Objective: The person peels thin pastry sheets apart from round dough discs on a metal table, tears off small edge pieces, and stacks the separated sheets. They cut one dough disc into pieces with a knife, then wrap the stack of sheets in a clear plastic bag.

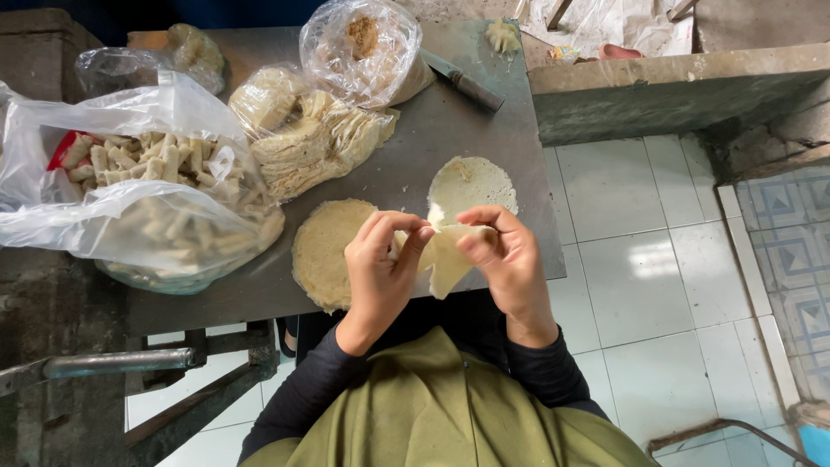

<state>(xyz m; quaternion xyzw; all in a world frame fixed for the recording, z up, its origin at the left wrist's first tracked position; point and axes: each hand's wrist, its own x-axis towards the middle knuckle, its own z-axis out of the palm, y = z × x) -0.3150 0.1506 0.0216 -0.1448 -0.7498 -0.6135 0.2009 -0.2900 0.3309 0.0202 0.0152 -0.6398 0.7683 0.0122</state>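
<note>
Both your left hand [380,264] and right hand [506,255] pinch one thin pale round wrapper sheet [450,255] above the grey metal table's [432,143] near edge; its loose flap hangs toward you.

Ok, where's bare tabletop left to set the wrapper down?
Bare metal lies between the knife and the flat wrapper, along the right table edge. The left half is crowded with plastic bags and stacked wrappers.

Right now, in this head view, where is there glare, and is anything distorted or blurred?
Head view: daylight glares off the white floor tile and the clear plastic bag; the wide lens bends the table edges; both hands, left hand and right hand, and the thin wrapper look sharp.
</note>
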